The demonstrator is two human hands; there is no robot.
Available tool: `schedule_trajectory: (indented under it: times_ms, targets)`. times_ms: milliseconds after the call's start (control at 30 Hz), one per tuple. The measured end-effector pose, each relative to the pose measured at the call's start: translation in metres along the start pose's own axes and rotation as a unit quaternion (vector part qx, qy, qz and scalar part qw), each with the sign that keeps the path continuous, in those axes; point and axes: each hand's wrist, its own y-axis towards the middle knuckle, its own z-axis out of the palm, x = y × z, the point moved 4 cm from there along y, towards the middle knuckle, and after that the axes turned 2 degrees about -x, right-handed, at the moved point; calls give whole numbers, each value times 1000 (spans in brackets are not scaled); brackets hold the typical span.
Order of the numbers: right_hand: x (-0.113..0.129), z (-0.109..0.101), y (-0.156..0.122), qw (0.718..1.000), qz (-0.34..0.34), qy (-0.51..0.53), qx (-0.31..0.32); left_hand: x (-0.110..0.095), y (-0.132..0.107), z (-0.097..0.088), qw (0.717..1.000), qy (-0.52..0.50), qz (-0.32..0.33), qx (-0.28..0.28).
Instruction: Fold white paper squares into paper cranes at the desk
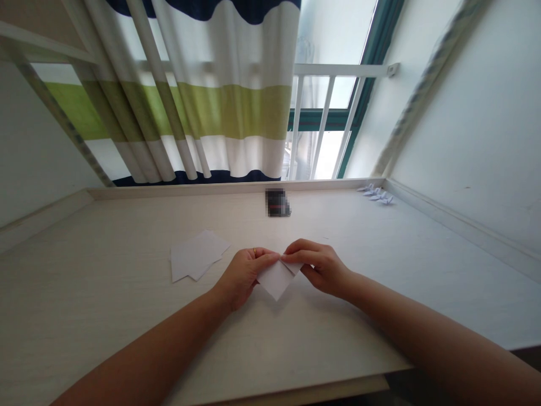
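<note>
Between my two hands is a folded sheet of white paper (275,281), one corner pointing down toward me, with a folded flap on its right side. My left hand (248,272), a ring on one finger, pinches the paper's upper left edge with the thumb on top. From the other side my right hand (318,264) grips the flap near the top, its thumb and fingertips close to my left thumb. The fingers behind the paper are partly hidden. Left of my left hand lie several loose sheets of white paper (195,256), overlapping on the table.
Several small folded white paper pieces (377,194) stand in the table's far right corner. A dark, pixelated object (276,203) lies near the back edge. The pale table (105,304) has a raised rim at the back; beyond are a striped curtain (236,113) and white railing (325,70).
</note>
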Motion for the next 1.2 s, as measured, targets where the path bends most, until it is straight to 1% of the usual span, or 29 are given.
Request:
schedule_trajectory:
  times_ms: [133,200,233,300,333,400,433,500,567,667,833,1033,1200]
  targets:
    - [1,-1,1,998,10,52,21,-1,1,-3,999,9,7,-30]
    - [1,-1,3,993,35,100,42,-2,2,-6,998,20,29,-45]
    - [0,-1,3,989,58,128,50,-3,3,-7,997,29,44,-53]
    - [-6,2,3,974,127,180,53,-5,2,-9,993,65,76,-67]
    - [-10,3,3,964,171,201,43,-5,2,-10,989,89,90,-72]
    - [-19,8,0,938,265,225,21,-6,0,-9,981,138,109,-76]
    - [-23,11,-2,924,303,231,20,-6,-1,-9,978,157,114,-74]
    - [-28,16,-5,900,359,246,30,-5,-1,-8,976,174,114,-71]
    - [-30,20,-7,879,391,272,39,-3,-1,-7,976,174,111,-69]
    - [-31,20,-7,855,420,304,23,-1,1,-8,982,150,99,-63]
    - [-30,20,-6,833,448,326,8,4,5,-8,992,93,68,-56]
    - [-28,21,-7,821,456,344,-9,6,4,-4,998,39,40,-38]
    - [-28,20,-7,823,457,336,-22,6,3,-3,998,40,31,-30]
